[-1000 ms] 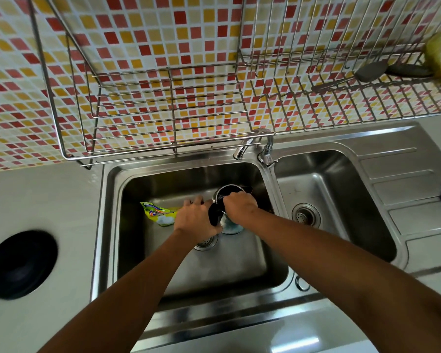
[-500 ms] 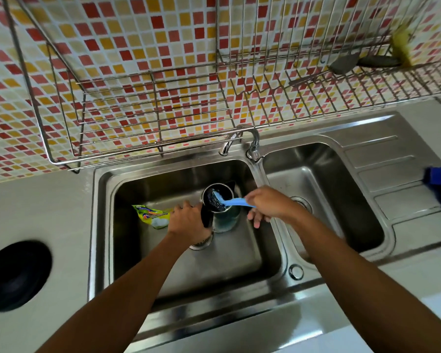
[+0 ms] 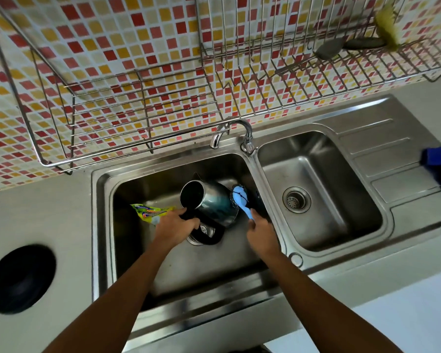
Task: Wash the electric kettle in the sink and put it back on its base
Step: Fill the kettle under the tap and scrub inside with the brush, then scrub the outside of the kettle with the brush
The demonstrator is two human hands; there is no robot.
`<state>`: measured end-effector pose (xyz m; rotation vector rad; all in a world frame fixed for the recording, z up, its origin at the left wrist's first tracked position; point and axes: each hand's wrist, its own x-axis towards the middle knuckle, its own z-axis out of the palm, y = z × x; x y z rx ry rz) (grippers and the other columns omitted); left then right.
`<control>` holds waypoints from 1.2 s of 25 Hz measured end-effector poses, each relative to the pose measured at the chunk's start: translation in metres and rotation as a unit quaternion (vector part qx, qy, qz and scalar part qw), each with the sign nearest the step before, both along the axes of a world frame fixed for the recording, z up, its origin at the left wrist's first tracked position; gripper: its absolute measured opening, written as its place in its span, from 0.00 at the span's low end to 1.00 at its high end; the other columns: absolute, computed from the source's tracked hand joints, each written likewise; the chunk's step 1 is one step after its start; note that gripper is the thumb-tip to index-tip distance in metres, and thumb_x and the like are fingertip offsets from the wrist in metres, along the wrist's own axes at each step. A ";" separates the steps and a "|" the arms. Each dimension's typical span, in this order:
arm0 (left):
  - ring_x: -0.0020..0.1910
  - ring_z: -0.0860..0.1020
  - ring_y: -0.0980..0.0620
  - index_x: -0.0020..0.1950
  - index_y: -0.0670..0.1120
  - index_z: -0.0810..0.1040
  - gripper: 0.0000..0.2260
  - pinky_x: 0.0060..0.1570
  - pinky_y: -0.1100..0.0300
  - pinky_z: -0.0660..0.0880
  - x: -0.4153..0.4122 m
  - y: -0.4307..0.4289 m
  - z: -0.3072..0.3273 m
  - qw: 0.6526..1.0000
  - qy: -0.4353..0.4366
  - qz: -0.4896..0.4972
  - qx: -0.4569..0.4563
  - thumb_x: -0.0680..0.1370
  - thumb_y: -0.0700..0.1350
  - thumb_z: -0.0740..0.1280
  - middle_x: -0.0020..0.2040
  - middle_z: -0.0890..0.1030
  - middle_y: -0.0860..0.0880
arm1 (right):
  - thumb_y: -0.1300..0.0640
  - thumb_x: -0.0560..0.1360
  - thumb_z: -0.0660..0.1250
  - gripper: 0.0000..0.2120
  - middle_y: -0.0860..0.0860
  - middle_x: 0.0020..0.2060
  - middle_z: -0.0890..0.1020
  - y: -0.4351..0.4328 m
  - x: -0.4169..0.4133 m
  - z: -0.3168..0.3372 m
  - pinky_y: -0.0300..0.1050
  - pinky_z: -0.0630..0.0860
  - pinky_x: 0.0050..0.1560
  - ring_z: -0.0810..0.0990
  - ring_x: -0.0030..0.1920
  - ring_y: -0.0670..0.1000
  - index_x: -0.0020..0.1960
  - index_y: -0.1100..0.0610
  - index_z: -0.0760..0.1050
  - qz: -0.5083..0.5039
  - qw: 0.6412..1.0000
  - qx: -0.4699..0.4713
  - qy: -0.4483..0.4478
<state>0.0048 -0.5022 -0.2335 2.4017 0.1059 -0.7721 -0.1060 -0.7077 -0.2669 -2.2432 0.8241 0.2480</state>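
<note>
Left hand (image 3: 175, 229) grips the tilted kettle (image 3: 210, 203) by its handle in the sink (image 3: 98, 225), exposing its underside to the brush (image 3: 240, 197) clasped in the right hand (image 3: 261, 233).

Shiny brushed steel is seen on the sink (image 3: 323, 138) and kettle (image 3: 214, 202); the brush (image 3: 241, 200) appears to be smooth blue plastic; the tiles (image 3: 99, 47) are glazed.

Head-worn wide-angle view, looking steeply down, close above the sink (image 3: 97, 225), tiled wall (image 3: 99, 34) at top

One kettle (image 3: 211, 202); one brush (image 3: 241, 200) — two basins (image 3: 138, 250) (image 3: 329, 212).
</note>
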 end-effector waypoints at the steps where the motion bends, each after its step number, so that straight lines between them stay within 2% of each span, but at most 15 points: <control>1: 0.44 0.79 0.51 0.51 0.58 0.84 0.21 0.40 0.59 0.72 -0.002 -0.001 0.000 1.000 -0.001 0.004 -0.002 0.59 0.56 0.68 0.41 0.82 0.55 | 0.56 0.82 0.56 0.23 0.62 0.56 0.81 0.010 -0.001 0.005 0.54 0.76 0.54 0.80 0.55 0.63 0.76 0.52 0.64 0.017 0.999 -0.015 -0.037; 3: 0.43 0.78 0.52 0.45 0.57 0.84 0.16 0.38 0.60 0.70 -0.003 -0.003 0.004 1.000 0.011 0.018 -0.010 0.60 0.55 0.68 0.41 0.82 0.54 | 0.54 0.81 0.57 0.24 0.59 0.51 0.82 0.037 -0.007 0.012 0.54 0.78 0.49 0.81 0.49 0.61 0.77 0.48 0.63 0.075 0.990 -0.013 -0.121; 4: 0.42 0.78 0.53 0.43 0.56 0.84 0.13 0.37 0.60 0.70 -0.002 -0.003 0.006 0.999 0.017 0.028 -0.019 0.60 0.55 0.68 0.40 0.82 0.53 | 0.54 0.81 0.58 0.25 0.58 0.51 0.81 0.049 -0.013 0.012 0.54 0.79 0.48 0.81 0.47 0.59 0.77 0.47 0.62 0.098 0.986 -0.018 -0.133; 6: 0.42 0.78 0.53 0.40 0.54 0.85 0.12 0.37 0.59 0.71 0.000 -0.001 0.007 0.998 0.021 0.047 -0.033 0.60 0.54 0.69 0.39 0.83 0.51 | 0.55 0.81 0.57 0.26 0.58 0.51 0.81 0.052 -0.018 0.004 0.55 0.79 0.49 0.81 0.48 0.59 0.78 0.46 0.59 0.080 0.991 -0.027 -0.105; 8: 0.42 0.79 0.51 0.37 0.53 0.84 0.09 0.37 0.58 0.71 0.000 0.000 0.007 0.997 0.022 0.058 -0.038 0.61 0.53 0.70 0.38 0.83 0.50 | 0.55 0.82 0.55 0.25 0.59 0.51 0.82 0.034 -0.014 -0.009 0.53 0.77 0.51 0.81 0.51 0.61 0.78 0.49 0.58 0.007 0.999 -0.023 -0.031; 10: 0.39 0.78 0.50 0.34 0.51 0.83 0.06 0.35 0.58 0.70 0.000 -0.003 0.007 0.997 0.020 0.058 -0.040 0.62 0.52 0.71 0.34 0.82 0.50 | 0.56 0.82 0.55 0.25 0.59 0.52 0.82 0.031 -0.017 -0.011 0.52 0.76 0.52 0.81 0.52 0.60 0.78 0.50 0.59 -0.013 0.999 -0.024 -0.033; 12: 0.33 0.75 0.49 0.34 0.47 0.82 0.07 0.33 0.58 0.68 0.002 -0.007 0.008 0.997 0.024 0.065 -0.044 0.63 0.50 0.71 0.27 0.77 0.52 | 0.54 0.82 0.56 0.25 0.54 0.52 0.80 0.049 -0.023 -0.002 0.47 0.77 0.47 0.80 0.46 0.53 0.78 0.47 0.57 0.043 0.994 -0.004 -0.099; 14: 0.30 0.72 0.49 0.35 0.43 0.82 0.08 0.30 0.57 0.68 0.008 -0.009 0.011 0.996 0.029 0.073 -0.047 0.63 0.48 0.71 0.23 0.73 0.53 | 0.53 0.82 0.55 0.26 0.52 0.51 0.76 0.067 -0.031 0.007 0.41 0.72 0.40 0.75 0.41 0.47 0.79 0.46 0.54 0.117 0.986 0.003 -0.123; 15: 0.30 0.71 0.49 0.37 0.43 0.82 0.09 0.30 0.57 0.68 0.010 -0.009 0.013 0.996 0.030 0.074 -0.044 0.63 0.48 0.71 0.24 0.73 0.52 | 0.54 0.82 0.55 0.26 0.52 0.50 0.76 0.067 -0.032 0.001 0.41 0.70 0.40 0.75 0.41 0.47 0.79 0.46 0.55 0.120 0.985 -0.004 -0.124; 19: 0.31 0.71 0.49 0.42 0.42 0.84 0.10 0.32 0.55 0.68 0.013 -0.011 0.018 0.994 0.033 0.087 -0.049 0.64 0.46 0.72 0.31 0.75 0.47 | 0.57 0.81 0.56 0.25 0.59 0.51 0.82 0.044 -0.016 -0.016 0.51 0.77 0.48 0.81 0.50 0.60 0.78 0.52 0.59 -0.030 0.997 -0.001 -0.074; 22: 0.31 0.70 0.48 0.42 0.42 0.84 0.10 0.32 0.57 0.67 0.013 -0.015 0.018 0.993 0.041 0.097 -0.059 0.65 0.46 0.72 0.31 0.74 0.48 | 0.56 0.82 0.57 0.26 0.57 0.51 0.80 0.064 -0.013 0.000 0.46 0.74 0.43 0.80 0.44 0.55 0.79 0.50 0.58 0.062 0.990 0.011 -0.126; 24: 0.31 0.71 0.49 0.42 0.43 0.84 0.09 0.32 0.58 0.68 0.013 -0.016 0.019 0.992 0.044 0.096 -0.061 0.65 0.45 0.72 0.31 0.75 0.48 | 0.56 0.81 0.58 0.27 0.56 0.51 0.78 0.075 -0.019 -0.001 0.47 0.74 0.42 0.80 0.43 0.56 0.79 0.49 0.56 0.123 0.979 0.007 -0.164; 25: 0.32 0.71 0.49 0.41 0.43 0.84 0.09 0.33 0.58 0.68 0.013 -0.016 0.019 0.992 0.050 0.098 -0.063 0.65 0.45 0.72 0.31 0.75 0.48 | 0.57 0.81 0.58 0.28 0.56 0.51 0.78 0.073 -0.021 -0.008 0.48 0.75 0.43 0.80 0.44 0.56 0.79 0.48 0.56 0.112 0.982 0.001 -0.154; 28: 0.36 0.72 0.46 0.38 0.45 0.82 0.08 0.35 0.57 0.67 0.014 -0.014 0.017 0.986 0.081 0.130 -0.073 0.64 0.48 0.72 0.34 0.74 0.47 | 0.57 0.81 0.56 0.27 0.57 0.52 0.80 0.052 -0.018 -0.030 0.50 0.76 0.47 0.81 0.48 0.57 0.79 0.50 0.56 -0.021 0.998 -0.014 -0.066; 30: 0.39 0.73 0.45 0.38 0.46 0.81 0.09 0.35 0.58 0.67 0.016 -0.013 0.013 0.983 0.094 0.139 -0.079 0.62 0.49 0.72 0.35 0.75 0.46 | 0.57 0.82 0.56 0.26 0.58 0.52 0.80 0.053 -0.019 -0.028 0.48 0.74 0.47 0.80 0.48 0.56 0.79 0.53 0.56 -0.030 0.998 -0.013 -0.058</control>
